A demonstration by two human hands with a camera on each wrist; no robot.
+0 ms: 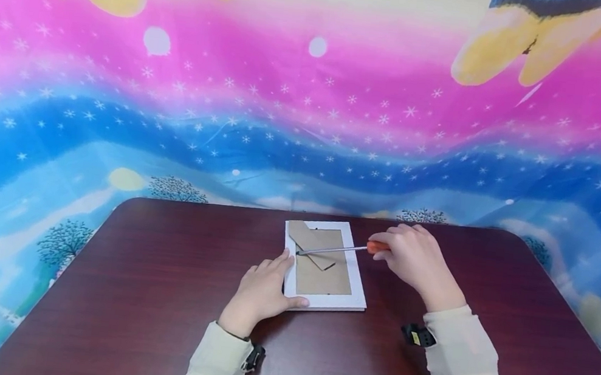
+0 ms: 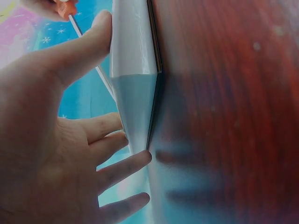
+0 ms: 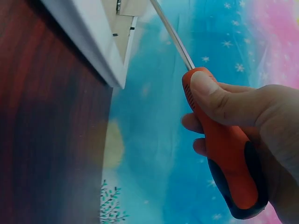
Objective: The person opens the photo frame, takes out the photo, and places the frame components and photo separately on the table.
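Note:
A white picture frame (image 1: 358, 285) lies face down on the table, its brown backing board (image 1: 330, 285) and folded easel stand (image 1: 308, 242) showing. My right hand (image 1: 416, 261) grips the orange and black handle of a screwdriver (image 3: 226, 149). Its metal shaft reaches left across the backing, and the tip is at the left inner edge of the frame, by a small dark tab. With fingers spread, my left hand (image 1: 263, 290) rests against the frame's left side; the thumb touches the near edge. In the left wrist view, fingertips (image 2: 142, 157) lie along the frame's side.
The dark red wooden table (image 1: 157, 295) has rounded far corners. Behind it hangs a pink and blue cloth (image 1: 266, 98) with snowflakes and trees. Black bands (image 1: 419, 335) sit at both wrists over pale sleeves (image 1: 461, 351). Small dark tabs line the backing's edges.

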